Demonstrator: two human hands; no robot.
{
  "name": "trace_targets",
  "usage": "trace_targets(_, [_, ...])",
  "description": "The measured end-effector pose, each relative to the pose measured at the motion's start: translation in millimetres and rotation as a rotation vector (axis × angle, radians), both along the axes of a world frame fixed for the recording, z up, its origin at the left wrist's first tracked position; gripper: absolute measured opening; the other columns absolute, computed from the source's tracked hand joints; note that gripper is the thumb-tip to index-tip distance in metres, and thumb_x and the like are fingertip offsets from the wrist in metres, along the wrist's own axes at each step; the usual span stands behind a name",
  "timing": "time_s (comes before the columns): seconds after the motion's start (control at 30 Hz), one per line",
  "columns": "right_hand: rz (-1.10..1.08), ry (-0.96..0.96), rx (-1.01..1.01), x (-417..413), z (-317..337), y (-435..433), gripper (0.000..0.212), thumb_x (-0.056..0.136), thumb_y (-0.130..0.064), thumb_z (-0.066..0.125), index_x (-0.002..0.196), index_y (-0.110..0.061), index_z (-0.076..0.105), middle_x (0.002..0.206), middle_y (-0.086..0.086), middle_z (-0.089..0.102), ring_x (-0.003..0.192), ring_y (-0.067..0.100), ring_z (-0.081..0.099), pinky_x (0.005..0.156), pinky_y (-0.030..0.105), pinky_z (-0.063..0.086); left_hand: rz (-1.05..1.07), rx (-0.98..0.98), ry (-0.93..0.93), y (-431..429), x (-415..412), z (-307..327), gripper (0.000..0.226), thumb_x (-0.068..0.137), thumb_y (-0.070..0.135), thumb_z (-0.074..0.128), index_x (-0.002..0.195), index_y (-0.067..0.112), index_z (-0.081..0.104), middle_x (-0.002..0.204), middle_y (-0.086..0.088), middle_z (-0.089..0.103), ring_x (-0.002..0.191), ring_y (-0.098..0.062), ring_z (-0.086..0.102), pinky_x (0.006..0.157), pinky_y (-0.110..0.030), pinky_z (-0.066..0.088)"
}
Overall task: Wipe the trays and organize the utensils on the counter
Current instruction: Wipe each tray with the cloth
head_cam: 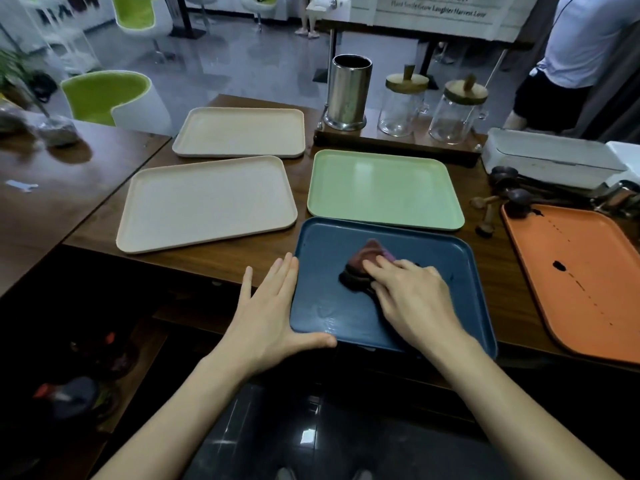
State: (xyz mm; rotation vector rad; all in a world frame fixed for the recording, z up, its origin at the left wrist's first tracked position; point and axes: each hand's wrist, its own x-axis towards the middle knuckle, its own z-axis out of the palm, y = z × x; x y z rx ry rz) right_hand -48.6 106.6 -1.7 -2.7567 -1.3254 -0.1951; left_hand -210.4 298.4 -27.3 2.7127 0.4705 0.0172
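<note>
Pressing one dark cloth (363,252) onto the blue tray (329,244) at the bench's (225,259) near edge, my right hand (415,299) has straight fingers (382,263). My left hand (266,317), flat and spread, braces the tray's corner. Five trays in all: two beige trays (207,202), one green tray (381,188), one orange tray (581,271).

Floor (242,64): grey, glossy, reflecting light. Near chair (104,95), green and white, stands beyond the dark wood worktop's (214,258) far left corner; far chair (135,15) matches. Table (79,161) beside the left edge. Lettered white sign (436,12) rear right.
</note>
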Motion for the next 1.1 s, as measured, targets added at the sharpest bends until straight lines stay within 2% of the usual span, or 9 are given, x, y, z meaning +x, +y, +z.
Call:
trace_targets(0.17, [0.053, 0.008, -0.055, -5, 8, 63, 0.024, 0.098, -0.039, 0.044, 0.119, -0.034, 0.053, 0.115, -0.009, 0.063, 0.1, 0.027, 0.06, 0.072, 0.038, 0.03, -0.024, -0.012, -0.014, 1, 0, 2, 0.142, 0.059, 0.103, 0.039, 0.162, 0.019, -0.01, 0.17, 0.005, -0.012, 0.153, -0.003, -0.017, 0.123, -0.052, -0.015])
trace_targets(0.33, [-0.069, 0.021, -0.099, -4, 8, 119, 0.028, 0.099, -0.029, 0.044, 0.126, -0.027, 0.052, 0.118, 0.002, 0.062, 0.101, 0.033, 0.06, 0.075, 0.038, 0.024, -0.018, -0.013, -0.029, 1, -2, 1, 0.141, 0.058, 0.104, 0.034, 0.163, 0.018, -0.007, 0.17, 0.006, -0.011, 0.154, -0.003, -0.016, 0.123, -0.053, -0.015])
trace_targets(0.43, [-0.065, 0.016, -0.114, -14, 6, 122, 0.035, 0.094, -0.02, 0.046, 0.128, -0.029, 0.051, 0.12, 0.0, 0.061, 0.106, 0.031, 0.058, 0.078, 0.039, 0.027, -0.004, -0.033, -0.055, 1, -2, -1, 0.143, 0.059, 0.103, 0.039, 0.161, 0.019, -0.015, 0.17, 0.006, -0.011, 0.154, -0.003, -0.016, 0.123, -0.052, -0.017])
trace_targets(0.57, [0.099, 0.068, -0.065, -25, 2, 95, 0.047, 0.092, -0.018, 0.043, 0.132, -0.042, 0.049, 0.128, -0.012, 0.056, 0.117, 0.024, 0.053, 0.079, 0.038, 0.028, 0.004, -0.119, -0.14, 0, -4, 0, 0.144, 0.061, 0.097, 0.055, 0.156, 0.028, -0.028, 0.171, 0.01, -0.004, 0.155, -0.002, -0.008, 0.123, -0.05, -0.018])
trace_targets(0.67, [0.238, 0.166, -0.045, -38, 1, 71, 0.048, 0.092, -0.024, 0.037, 0.132, -0.047, 0.053, 0.136, -0.021, 0.054, 0.132, 0.015, 0.046, 0.091, 0.038, 0.041, 0.003, -0.137, -0.201, 0, -3, -1, 0.144, 0.061, 0.095, 0.058, 0.157, 0.028, -0.025, 0.17, 0.012, 0.013, 0.155, -0.002, 0.001, 0.124, -0.048, -0.017])
trace_targets(0.73, [0.3, 0.233, -0.042, -49, 2, 60, 0.046, 0.093, -0.025, 0.039, 0.128, -0.046, 0.059, 0.139, -0.023, 0.054, 0.138, 0.009, 0.042, 0.099, 0.04, 0.043, 0.003, -0.123, -0.22, 0, -3, -4, 0.14, 0.064, 0.093, 0.058, 0.159, 0.026, -0.02, 0.168, 0.013, 0.02, 0.156, -0.003, 0.003, 0.125, -0.05, -0.013])
trace_targets(0.9, [0.334, 0.331, -0.053, -64, 22, 43, 0.04, 0.098, -0.02, 0.047, 0.128, -0.038, 0.065, 0.149, -0.019, 0.048, 0.144, 0.003, 0.031, 0.109, 0.035, 0.035, -0.058, -0.078, -0.222, 3, -2, -3, 0.131, 0.067, 0.091, 0.053, 0.16, 0.028, -0.014, 0.171, 0.015, -0.001, 0.155, -0.005, -0.01, 0.125, -0.051, -0.008])
trace_targets(1.03, [0.315, 0.361, -0.058, -66, 28, 41, 0.042, 0.099, -0.02, 0.047, 0.132, -0.041, 0.062, 0.153, -0.018, 0.043, 0.146, 0.003, 0.026, 0.111, 0.034, 0.031, -0.067, -0.076, -0.174, 5, -1, -2, 0.136, 0.063, 0.098, 0.047, 0.161, 0.025, -0.014, 0.171, 0.012, -0.001, 0.155, -0.006, -0.01, 0.125, -0.05, -0.012])
trace_targets(1.1, [0.287, 0.353, -0.097, -63, 24, 45, 0.044, 0.101, -0.022, 0.044, 0.137, -0.044, 0.056, 0.155, -0.016, 0.04, 0.146, 0.009, 0.028, 0.112, 0.037, 0.03, -0.068, -0.103, -0.179, 7, -1, -4, 0.137, 0.061, 0.102, 0.041, 0.16, 0.026, -0.016, 0.171, 0.011, 0.002, 0.155, -0.005, -0.008, 0.124, -0.048, -0.014])
